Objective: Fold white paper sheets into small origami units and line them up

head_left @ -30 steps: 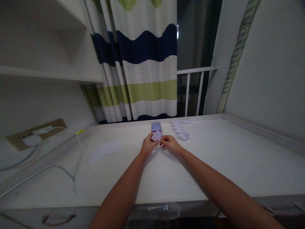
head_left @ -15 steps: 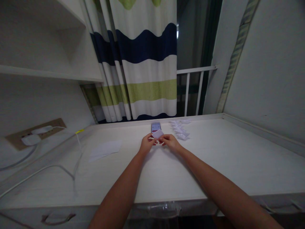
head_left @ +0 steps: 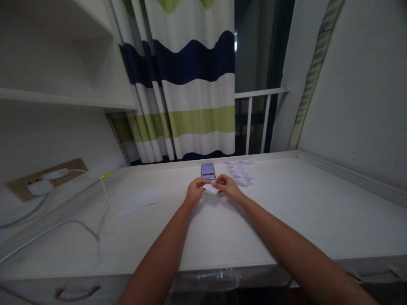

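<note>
Between my hands, just above the white desk, is a small folded piece of white paper (head_left: pixel 211 188). My left hand (head_left: pixel 195 190) pinches its left side, thumb against fingers. At the right edge, the thumb and forefinger of my right hand (head_left: pixel 228 187) are closed on the same paper. Right beyond my fingertips lies a phone (head_left: pixel 207 170) with its screen lit. To the right of the phone, a row of several folded white paper pieces (head_left: pixel 239 173) overlaps on the desk.
Flat white paper sheets (head_left: pixel 141 200) lie on the left of the desk (head_left: pixel 305 212). White cables (head_left: pixel 76 221) run from a wall socket (head_left: pixel 47 178) across the left side. A striped curtain (head_left: pixel 200 97) hangs behind the back edge; a shelf (head_left: pixel 63 98) juts out at upper left.
The folded paper has tipped and come lower and nearer, so the phone's screen shows more. My right fingers have shifted their hold on it. Both hands stay in nearly the same place.
</note>
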Tool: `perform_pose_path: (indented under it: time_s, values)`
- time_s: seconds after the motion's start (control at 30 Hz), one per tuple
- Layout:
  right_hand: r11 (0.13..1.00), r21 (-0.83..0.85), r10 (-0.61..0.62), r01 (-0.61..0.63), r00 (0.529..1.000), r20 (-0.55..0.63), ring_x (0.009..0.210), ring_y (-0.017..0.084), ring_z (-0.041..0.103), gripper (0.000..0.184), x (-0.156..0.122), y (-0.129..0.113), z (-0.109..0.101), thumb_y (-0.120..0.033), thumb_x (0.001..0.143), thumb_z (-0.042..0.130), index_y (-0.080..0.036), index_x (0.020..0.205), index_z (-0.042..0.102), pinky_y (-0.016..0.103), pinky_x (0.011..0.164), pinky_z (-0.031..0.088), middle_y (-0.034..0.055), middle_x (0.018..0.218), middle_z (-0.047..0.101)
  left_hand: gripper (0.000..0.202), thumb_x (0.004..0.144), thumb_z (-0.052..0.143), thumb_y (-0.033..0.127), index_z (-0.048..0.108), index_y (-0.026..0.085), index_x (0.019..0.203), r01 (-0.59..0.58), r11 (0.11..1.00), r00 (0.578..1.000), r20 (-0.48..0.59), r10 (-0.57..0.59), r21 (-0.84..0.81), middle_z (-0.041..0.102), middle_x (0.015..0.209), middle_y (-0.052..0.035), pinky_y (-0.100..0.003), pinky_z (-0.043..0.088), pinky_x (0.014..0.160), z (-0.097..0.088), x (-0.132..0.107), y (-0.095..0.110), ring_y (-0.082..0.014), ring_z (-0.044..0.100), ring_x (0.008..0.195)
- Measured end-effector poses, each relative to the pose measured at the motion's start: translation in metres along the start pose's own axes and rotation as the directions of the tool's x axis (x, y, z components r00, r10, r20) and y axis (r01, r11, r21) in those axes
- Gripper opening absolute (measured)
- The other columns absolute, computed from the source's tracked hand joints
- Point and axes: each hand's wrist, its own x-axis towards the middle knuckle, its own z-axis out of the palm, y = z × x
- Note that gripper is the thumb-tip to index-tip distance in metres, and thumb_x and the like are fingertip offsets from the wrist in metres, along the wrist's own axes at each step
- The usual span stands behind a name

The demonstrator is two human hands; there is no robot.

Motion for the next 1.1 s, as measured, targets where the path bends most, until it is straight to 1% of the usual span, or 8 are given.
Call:
perform_pose_path:
  time_s: [0.07,0.23,0.3,0.53,0.7,0.8,0.97,1.1]
  values:
    - [0.999,-0.042,-0.026,0.027,1.0,0.013,0.045,0.008,0.05,0.028,0.0004,0.0043,0.0001,-0.038,0.058,0.064,-0.016,0.064,0.047,0.019,0.041,0.042,-0.0036,0.055,0.051,0.013,0.048,0.064,0.011,0.065,0.014,0.061,0.012,1.0,1.0,0.008,-0.011,-0.018,0.062,0.08,-0.0056,-0.031,0.042,0.079,0.0001,-0.0003,0.0011,-0.016,0.057,0.077]
    - [0.983,-0.169,-0.076,0.078,0.997,0.015,0.047,0.008,0.049,0.023,0.0,0.0053,-0.0015,-0.035,0.061,0.061,-0.016,0.065,0.05,0.02,0.044,0.04,-0.002,0.057,0.053,0.016,0.055,0.057,0.016,0.066,0.013,0.068,0.212,0.955,0.977,0.042,-0.208,-0.208,0.064,0.084,-0.0082,-0.031,0.045,0.072,0.0014,-0.0026,0.0039,-0.0189,0.058,0.078]
    - [0.969,-0.229,-0.098,0.097,0.995,0.006,0.048,0.008,0.049,0.02,-0.0011,0.0027,-0.0019,-0.034,0.063,0.059,-0.016,0.065,0.051,0.02,0.045,0.039,-0.0016,0.058,0.054,0.015,0.058,0.056,0.02,0.065,0.011,0.067,0.249,0.928,0.968,0.054,-0.244,-0.276,0.064,0.082,-0.0088,-0.03,0.045,0.069,0.0014,-0.0026,0.0036,-0.0186,0.058,0.076]
    - [0.906,-0.366,-0.207,0.212,0.977,0.053,0.057,0.01,0.051,0.015,-0.0034,-0.0006,-0.0007,-0.032,0.068,0.055,-0.017,0.068,0.054,0.021,0.053,0.04,0.0005,0.066,0.058,0.031,0.052,0.07,0.025,0.058,0.014,0.078,0.287,0.935,0.954,-0.031,-0.299,-0.209,0.062,0.074,-0.0038,-0.024,0.045,0.054,0.005,-0.0037,-0.0016,-0.0124,0.056,0.061]
    - [0.881,-0.407,-0.24,0.243,0.969,0.06,0.058,0.011,0.051,0.012,-0.004,-0.0019,0.0004,-0.029,0.07,0.052,-0.017,0.07,0.055,0.022,0.055,0.04,0.0008,0.069,0.059,0.033,0.052,0.071,0.032,0.058,0.012,0.076,0.403,0.876,0.915,0.112,-0.387,-0.263,0.062,0.072,-0.0051,-0.027,0.046,0.059,0.0082,-0.0083,0.0012,-0.0135,0.057,0.064]
    - [0.885,-0.401,-0.24,0.236,0.97,0.043,0.058,0.011,0.051,0.012,-0.0037,-0.0015,0.0004,-0.029,0.07,0.051,-0.017,0.07,0.054,0.022,0.054,0.04,0.0005,0.067,0.058,0.034,0.051,0.072,0.032,0.06,0.01,0.074,0.421,0.868,0.906,0.163,-0.39,-0.263,0.063,0.072,-0.0058,-0.027,0.045,0.061,0.0086,-0.0085,0.0024,-0.0135,0.056,0.064]
    - [0.886,-0.39,-0.262,0.252,0.965,0.029,0.064,0.012,0.052,0.009,-0.0028,0.0006,0.0024,-0.026,0.07,0.051,-0.017,0.068,0.052,0.022,0.056,0.041,0.0012,0.068,0.056,0.029,0.048,0.073,0.029,0.061,0.01,0.067,0.381,0.894,0.925,0.093,-0.369,-0.234,0.061,0.064,-0.0026,-0.024,0.042,0.056,0.008,-0.0072,0.0004,-0.011,0.054,0.057]
    - [0.869,-0.407,-0.307,0.283,0.952,0.006,0.067,0.012,0.05,0.008,-0.0049,-0.003,0.0044,-0.025,0.07,0.051,-0.017,0.068,0.051,0.022,0.056,0.042,0.0022,0.072,0.054,0.027,0.048,0.072,0.028,0.06,0.01,0.066,0.374,0.903,0.927,0.093,-0.363,-0.21,0.06,0.062,-0.0013,-0.022,0.04,0.054,0.0073,-0.0077,0.0016,-0.01,0.053,0.054]
